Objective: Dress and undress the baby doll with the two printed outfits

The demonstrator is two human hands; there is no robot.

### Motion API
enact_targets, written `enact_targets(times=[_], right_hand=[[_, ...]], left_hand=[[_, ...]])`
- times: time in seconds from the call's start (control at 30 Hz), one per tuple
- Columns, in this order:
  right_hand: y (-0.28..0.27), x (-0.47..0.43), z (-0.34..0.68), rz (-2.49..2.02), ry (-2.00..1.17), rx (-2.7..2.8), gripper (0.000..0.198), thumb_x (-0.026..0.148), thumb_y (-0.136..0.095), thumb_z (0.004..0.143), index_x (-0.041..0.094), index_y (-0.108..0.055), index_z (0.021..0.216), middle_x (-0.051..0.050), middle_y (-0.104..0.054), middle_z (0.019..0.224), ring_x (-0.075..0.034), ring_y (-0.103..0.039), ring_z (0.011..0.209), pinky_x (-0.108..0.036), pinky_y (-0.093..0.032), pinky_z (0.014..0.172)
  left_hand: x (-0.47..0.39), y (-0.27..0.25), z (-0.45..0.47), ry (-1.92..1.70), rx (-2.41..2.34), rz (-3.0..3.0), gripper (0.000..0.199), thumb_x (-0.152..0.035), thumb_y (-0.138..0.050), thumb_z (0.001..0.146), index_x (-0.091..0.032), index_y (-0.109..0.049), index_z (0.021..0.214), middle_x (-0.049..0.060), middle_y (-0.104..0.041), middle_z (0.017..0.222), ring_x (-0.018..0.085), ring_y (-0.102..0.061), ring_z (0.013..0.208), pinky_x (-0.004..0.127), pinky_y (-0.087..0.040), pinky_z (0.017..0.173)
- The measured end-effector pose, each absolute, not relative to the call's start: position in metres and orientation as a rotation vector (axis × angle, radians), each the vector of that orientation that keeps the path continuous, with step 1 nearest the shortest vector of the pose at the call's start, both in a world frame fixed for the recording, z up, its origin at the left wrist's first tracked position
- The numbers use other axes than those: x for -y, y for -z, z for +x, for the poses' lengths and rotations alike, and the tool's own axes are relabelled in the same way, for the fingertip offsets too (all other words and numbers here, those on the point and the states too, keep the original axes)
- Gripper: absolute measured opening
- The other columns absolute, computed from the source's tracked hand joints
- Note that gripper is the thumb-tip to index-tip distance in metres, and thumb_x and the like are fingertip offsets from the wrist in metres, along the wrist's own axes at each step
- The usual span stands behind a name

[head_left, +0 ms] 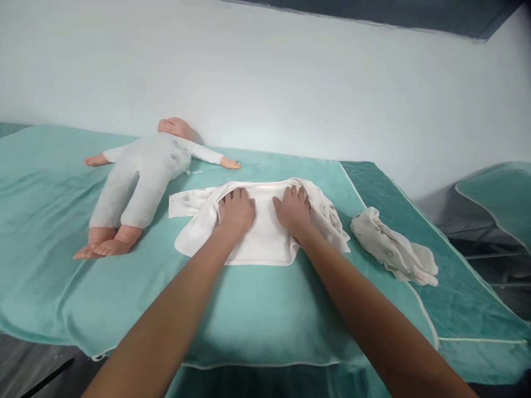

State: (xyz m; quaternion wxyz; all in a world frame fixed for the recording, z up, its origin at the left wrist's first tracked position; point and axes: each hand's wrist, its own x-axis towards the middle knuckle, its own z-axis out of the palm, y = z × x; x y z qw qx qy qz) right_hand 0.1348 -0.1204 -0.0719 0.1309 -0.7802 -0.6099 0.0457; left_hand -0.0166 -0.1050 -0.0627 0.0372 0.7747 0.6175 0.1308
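Observation:
A white baby shirt (265, 237) with small printed figures on its sleeves lies spread on the green sheet, its front panels folded out to the sides. My left hand (238, 211) rests palm down on the shirt's inner left part, fingers extended toward the collar. On the opposite side of the same garment, my right hand (292, 211) lies with fingers spread and thumb pointing inward. Both hands touch the cloth near the folded edges without gripping it. The shirt's left sleeve (188, 202) stretches outward; its right sleeve is bunched and partly covered.
A baby doll (145, 160) in white clothing lies on its back to the left, arms outstretched. To the right sits a crumpled printed baby garment (392, 246). Green sheets (290, 315) cover the bed, which meets a white wall (265, 83).

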Motion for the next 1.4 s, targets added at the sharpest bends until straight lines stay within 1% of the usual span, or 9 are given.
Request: enact_targets(times=[0.13, 0.37, 0.5, 0.7, 0.83, 1.1, 1.27, 1.33, 1.4], right_hand=[[0.064, 0.118, 0.158, -2.289, 0.037, 1.788, 0.058, 0.036, -0.035, 0.098, 0.01, -0.036, 0.15, -0.023, -0.04, 0.154, -0.041, -0.037, 0.139, -0.066, -0.029, 0.109], [0.059, 0.104, 0.181, -2.22, 0.128, 1.958, 0.056, 0.035, -0.039, 0.098, 0.018, -0.037, 0.15, -0.016, -0.035, 0.159, -0.041, -0.032, 0.142, -0.072, -0.027, 0.108], [0.068, 0.083, 0.207, -2.038, -0.05, 2.078, 0.052, 0.031, -0.039, 0.097, 0.016, -0.044, 0.147, -0.015, -0.041, 0.156, -0.035, -0.036, 0.142, -0.062, -0.027, 0.114], [0.079, 0.112, 0.24, -1.654, -0.161, 1.566, 0.043, 0.023, -0.038, 0.087, 0.016, -0.066, 0.119, -0.009, -0.07, 0.122, -0.021, -0.063, 0.113, -0.038, -0.046, 0.101], [0.079, 0.139, 0.277, -1.853, -0.061, 1.318, 0.037, 0.028, -0.047, 0.084, 0.018, -0.068, 0.113, -0.011, -0.071, 0.116, -0.024, -0.064, 0.107, -0.038, -0.047, 0.096], [0.073, 0.159, 0.324, -2.177, -0.282, 1.488, 0.032, 0.047, -0.057, 0.082, 0.019, -0.072, 0.086, -0.009, -0.074, 0.087, -0.025, -0.064, 0.082, -0.036, -0.044, 0.074], [0.06, 0.176, 0.309, -2.032, -0.557, 1.583, 0.033, 0.053, -0.061, 0.08, 0.022, -0.071, 0.077, -0.003, -0.07, 0.075, -0.021, -0.06, 0.068, -0.031, -0.04, 0.061], [0.057, 0.18, 0.308, -1.933, -0.645, 1.603, 0.025, 0.048, -0.065, 0.079, 0.025, -0.071, 0.078, -0.003, -0.07, 0.074, -0.019, -0.058, 0.065, -0.031, -0.04, 0.058], [0.058, 0.178, 0.309, -1.899, -0.621, 1.533, 0.019, 0.044, -0.068, 0.077, 0.026, -0.071, 0.077, -0.004, -0.069, 0.072, -0.018, -0.057, 0.064, -0.03, -0.038, 0.056]], left_hand=[[0.089, 0.05, -0.017, -0.419, -1.97, 2.372, 0.047, -0.031, -0.035, 0.097, -0.016, -0.045, 0.141, 0.019, -0.052, 0.144, 0.038, -0.046, 0.131, 0.057, -0.041, 0.103], [0.063, 0.055, -0.003, -0.469, -1.906, 2.458, 0.054, -0.036, -0.03, 0.099, -0.019, -0.037, 0.15, 0.018, -0.043, 0.152, 0.039, -0.038, 0.138, 0.062, -0.037, 0.105], [0.046, 0.065, -0.009, -0.427, -1.856, 2.407, 0.057, -0.041, -0.025, 0.1, -0.018, -0.037, 0.15, 0.018, -0.042, 0.153, 0.04, -0.037, 0.139, 0.064, -0.035, 0.106], [0.054, 0.068, -0.012, -0.444, -1.78, 2.513, 0.054, -0.039, -0.027, 0.1, -0.015, -0.045, 0.144, 0.017, -0.047, 0.151, 0.037, -0.041, 0.137, 0.06, -0.033, 0.111], [0.09, 0.072, 0.015, -0.41, -1.389, 2.707, 0.055, -0.04, -0.028, 0.101, -0.014, -0.042, 0.146, 0.014, -0.034, 0.16, 0.031, -0.028, 0.149, 0.055, -0.019, 0.121], [0.169, 0.065, 0.07, -0.45, -0.719, 2.789, 0.05, -0.042, -0.024, 0.104, -0.02, -0.045, 0.144, 0.003, -0.041, 0.158, 0.025, -0.032, 0.148, 0.052, -0.025, 0.123], [0.242, 0.072, -0.03, -1.029, -0.981, 2.643, 0.042, -0.023, -0.043, 0.097, -0.028, -0.046, 0.139, 0.005, -0.053, 0.148, 0.025, -0.042, 0.143, 0.051, -0.035, 0.12], [0.281, 0.091, -0.096, -1.383, -1.501, 2.352, 0.05, -0.019, -0.05, 0.09, -0.038, -0.047, 0.137, 0.004, -0.053, 0.146, 0.029, -0.047, 0.138, 0.056, -0.042, 0.112], [0.317, 0.112, -0.159, -1.518, -2.076, 2.005, 0.049, -0.023, -0.057, 0.085, -0.04, -0.052, 0.131, 0.006, -0.052, 0.145, 0.039, -0.045, 0.137, 0.069, -0.035, 0.11]])
